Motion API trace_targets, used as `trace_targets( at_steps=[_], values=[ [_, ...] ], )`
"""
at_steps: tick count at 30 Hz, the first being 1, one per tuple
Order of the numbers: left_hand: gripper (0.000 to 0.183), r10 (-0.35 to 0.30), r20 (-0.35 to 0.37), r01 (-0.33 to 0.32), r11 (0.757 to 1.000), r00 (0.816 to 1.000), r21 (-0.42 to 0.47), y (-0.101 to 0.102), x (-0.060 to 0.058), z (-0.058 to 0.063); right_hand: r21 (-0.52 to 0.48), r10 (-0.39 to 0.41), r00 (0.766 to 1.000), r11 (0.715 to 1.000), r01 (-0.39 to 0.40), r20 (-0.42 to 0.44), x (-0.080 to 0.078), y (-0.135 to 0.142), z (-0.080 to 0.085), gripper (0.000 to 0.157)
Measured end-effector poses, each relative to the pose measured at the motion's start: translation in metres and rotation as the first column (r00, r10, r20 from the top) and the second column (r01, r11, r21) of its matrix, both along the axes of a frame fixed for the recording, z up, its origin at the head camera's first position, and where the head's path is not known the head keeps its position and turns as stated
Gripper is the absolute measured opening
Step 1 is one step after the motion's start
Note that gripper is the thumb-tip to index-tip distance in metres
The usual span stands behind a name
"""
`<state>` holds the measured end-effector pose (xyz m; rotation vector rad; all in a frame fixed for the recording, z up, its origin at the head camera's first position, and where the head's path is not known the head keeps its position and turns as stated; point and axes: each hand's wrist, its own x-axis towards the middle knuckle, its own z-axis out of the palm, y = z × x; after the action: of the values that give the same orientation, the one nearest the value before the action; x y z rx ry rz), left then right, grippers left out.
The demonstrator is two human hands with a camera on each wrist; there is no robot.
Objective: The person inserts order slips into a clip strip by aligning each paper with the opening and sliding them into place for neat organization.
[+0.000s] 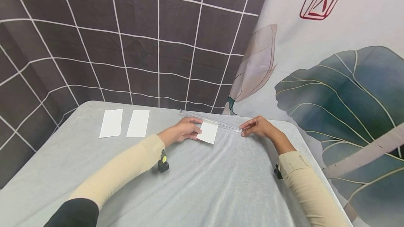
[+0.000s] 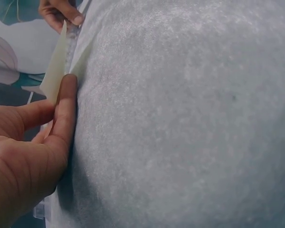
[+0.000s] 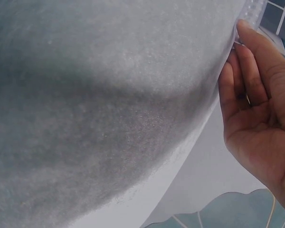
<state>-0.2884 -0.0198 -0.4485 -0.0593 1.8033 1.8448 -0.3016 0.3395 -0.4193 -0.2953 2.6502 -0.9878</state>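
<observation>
Over grey cloth [image 1: 205,185] by gridded drapery [image 1: 139,52], left grip [image 1: 183,130] pinches paper [image 1: 208,133], right grip [image 1: 259,128] ruler [image 1: 228,127].

A white-gridded dark backdrop [image 1: 139,50] — beside it, a leaf-printed pale cloth [image 1: 322,90]

Cream slvs [image 1: 123,165], blk wrist cams [image 1: 163,166].

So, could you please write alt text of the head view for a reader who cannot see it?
A person's left hand holds a white paper beside a clear ruler, and the right hand pinches the ruler's right end, at a grey cloth-covered table. Two more white sheets lie to the left.
</observation>
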Motion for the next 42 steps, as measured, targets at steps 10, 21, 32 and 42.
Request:
trace_targets(
  at_steps=[10, 21, 32, 42],
  values=[
    [0.062, -0.008, 0.003, 0.008, 1.0, 1.0, -0.012, 0.0, 0.002, 0.005, 0.003, 0.004, 1.0, 1.0, -0.004, -0.001, 0.0, 0.0, 0.002, 0.036],
    [0.061, -0.01, 0.018, 0.01, 1.0, 1.0, -0.006, 0.003, 0.001, 0.006, -0.004, 0.013, 1.0, 1.0, -0.013, 0.004, 0.002, -0.002, 0.003, 0.036],
    [0.063, -0.04, 0.023, 0.04, 0.999, 0.999, 0.001, 0.008, 0.001, 0.003, -0.004, 0.012, 1.0, 1.0, -0.012, 0.001, 0.002, -0.002, 0.003, 0.037],
    [0.063, -0.05, 0.031, 0.049, 0.999, 0.998, 0.023, 0.013, 0.001, 0.002, 0.01, 0.002, 1.0, 1.0, -0.002, 0.01, 0.003, -0.003, 0.005, 0.037]
  ],
)
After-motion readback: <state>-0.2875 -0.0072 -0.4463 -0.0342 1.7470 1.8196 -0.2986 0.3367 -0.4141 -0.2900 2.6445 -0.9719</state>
